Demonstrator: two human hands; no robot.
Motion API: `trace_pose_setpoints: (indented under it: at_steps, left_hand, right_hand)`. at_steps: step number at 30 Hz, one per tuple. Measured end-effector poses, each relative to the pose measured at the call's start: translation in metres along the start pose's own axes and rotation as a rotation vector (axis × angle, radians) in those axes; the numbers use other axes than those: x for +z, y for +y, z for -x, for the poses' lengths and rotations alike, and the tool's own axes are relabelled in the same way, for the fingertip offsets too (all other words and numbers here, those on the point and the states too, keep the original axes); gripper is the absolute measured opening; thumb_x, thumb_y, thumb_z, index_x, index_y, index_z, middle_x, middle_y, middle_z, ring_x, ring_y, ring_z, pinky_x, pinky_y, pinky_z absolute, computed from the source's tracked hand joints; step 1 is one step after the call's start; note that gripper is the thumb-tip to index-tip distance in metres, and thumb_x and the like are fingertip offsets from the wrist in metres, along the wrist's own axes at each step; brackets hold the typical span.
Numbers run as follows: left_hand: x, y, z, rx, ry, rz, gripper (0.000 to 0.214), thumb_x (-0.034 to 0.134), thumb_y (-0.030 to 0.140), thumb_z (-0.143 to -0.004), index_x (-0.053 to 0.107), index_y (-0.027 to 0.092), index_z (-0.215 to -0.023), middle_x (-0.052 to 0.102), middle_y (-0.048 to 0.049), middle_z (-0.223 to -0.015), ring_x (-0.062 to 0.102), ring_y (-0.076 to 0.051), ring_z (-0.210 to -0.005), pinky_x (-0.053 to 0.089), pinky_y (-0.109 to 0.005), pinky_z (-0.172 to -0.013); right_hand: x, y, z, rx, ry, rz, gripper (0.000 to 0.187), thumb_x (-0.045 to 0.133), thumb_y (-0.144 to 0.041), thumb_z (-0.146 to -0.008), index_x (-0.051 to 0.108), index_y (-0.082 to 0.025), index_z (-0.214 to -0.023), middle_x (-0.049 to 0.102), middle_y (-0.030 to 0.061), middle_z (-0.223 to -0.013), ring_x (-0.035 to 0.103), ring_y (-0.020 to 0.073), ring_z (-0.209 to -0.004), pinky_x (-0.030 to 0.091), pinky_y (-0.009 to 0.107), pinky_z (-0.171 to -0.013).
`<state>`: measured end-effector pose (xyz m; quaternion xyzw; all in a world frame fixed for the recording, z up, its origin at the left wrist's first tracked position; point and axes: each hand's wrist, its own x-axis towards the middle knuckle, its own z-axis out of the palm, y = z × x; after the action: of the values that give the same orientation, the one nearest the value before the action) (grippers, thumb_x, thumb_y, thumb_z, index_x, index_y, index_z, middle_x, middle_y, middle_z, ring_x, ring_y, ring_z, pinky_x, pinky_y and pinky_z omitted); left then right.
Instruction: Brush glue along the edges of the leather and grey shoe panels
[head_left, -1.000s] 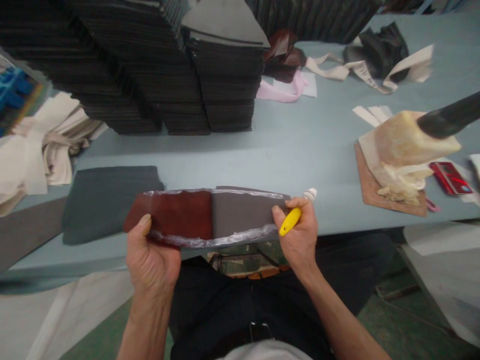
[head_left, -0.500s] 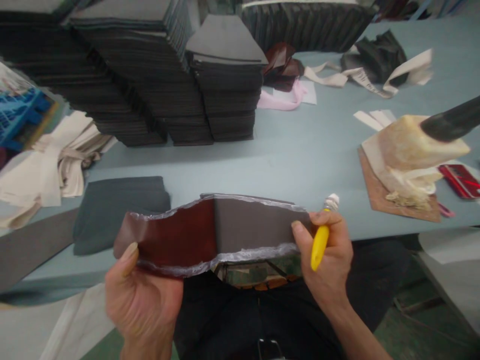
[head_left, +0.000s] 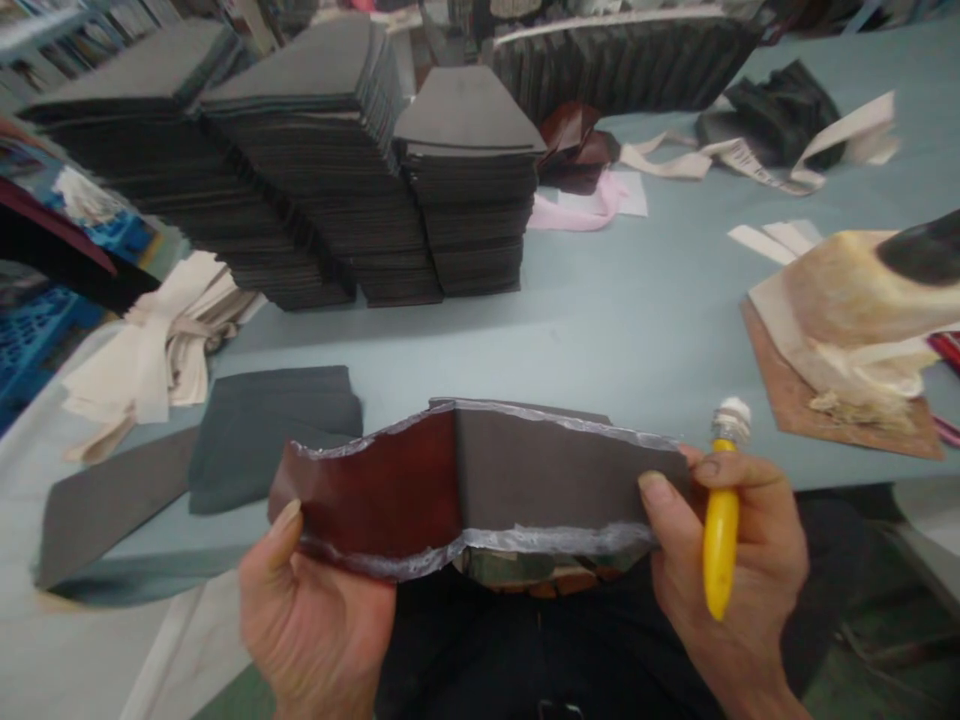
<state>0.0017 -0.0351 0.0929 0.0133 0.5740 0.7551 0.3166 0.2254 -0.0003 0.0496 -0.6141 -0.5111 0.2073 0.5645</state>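
I hold a long strip of material (head_left: pixel 480 480) in front of me, dark red leather on its left half and grey on its right, with shiny glue along both long edges. My left hand (head_left: pixel 311 610) pinches the red end with the thumb on top. My right hand (head_left: pixel 731 580) grips the grey end and also holds a yellow-handled brush (head_left: pixel 721 530) upright between its fingers. The strip bends slightly at the seam and hangs over the near edge of the blue table (head_left: pixel 622 330).
Tall stacks of dark cut pieces (head_left: pixel 337 170) stand at the back left. Grey pieces (head_left: pixel 277 425) lie flat on the left, beside cream scraps (head_left: pixel 157 345). A glue-crusted block on a brown board (head_left: pixel 847 310) is at the right. Pink and cream scraps (head_left: pixel 592 195) lie further back.
The view has shifted, so the strip and both hands sit lower and further right in the picture. My right hand has turned the yellow brush more upright. Both grips stay the same.
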Motion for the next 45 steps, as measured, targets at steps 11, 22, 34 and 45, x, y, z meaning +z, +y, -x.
trace_pose_setpoints:
  at_steps: [11,22,34,45]
  left_hand:
    - [0.000,-0.004,-0.008,-0.034,-0.006,-0.007,0.019,0.065,0.033,-0.085,0.080,0.028,-0.094,0.084,-0.0015,-0.109,0.075,-0.029,-0.120,0.067,-0.043,-0.101]
    - [0.000,-0.001,-0.025,0.043,-0.100,0.043,0.014,0.065,0.026,-0.087,0.078,0.026,-0.093,0.084,-0.0026,-0.110,0.072,-0.031,-0.126,0.064,-0.048,-0.107]
    - [0.013,-0.010,-0.062,0.032,-0.067,0.043,0.013,0.066,0.024,-0.081,0.074,0.026,-0.091,0.084,0.0032,-0.103,0.068,-0.024,-0.132,0.060,-0.040,-0.114]
    - [-0.003,-0.019,-0.093,0.100,-0.024,0.053,0.010,0.073,0.026,-0.075,0.065,0.026,-0.082,0.082,0.0082,-0.094,0.064,-0.020,-0.133,0.055,-0.033,-0.117]
  right_hand:
    - [-0.004,0.003,-0.003,0.126,0.017,-0.077,0.036,0.085,-0.044,-0.080,0.057,-0.025,-0.092,0.063,0.0000,-0.094,0.067,0.0217,-0.091,0.053,0.041,-0.090]
    - [-0.004,0.009,-0.013,0.044,0.012,0.016,0.033,0.079,-0.047,-0.085,0.057,-0.025,-0.095,0.062,0.0018,-0.095,0.064,0.0221,-0.089,0.052,0.042,-0.090]
    - [0.013,0.026,-0.040,-0.034,0.084,0.101,0.028,0.073,-0.043,-0.083,0.054,-0.025,-0.092,0.052,-0.0024,-0.087,0.051,0.0159,-0.076,0.045,0.033,-0.075]
    - [0.014,0.063,-0.042,0.084,-0.051,0.178,0.028,0.074,-0.041,-0.082,0.058,-0.023,-0.096,0.053,-0.0034,-0.085,0.050,0.0162,-0.073,0.042,0.032,-0.071]
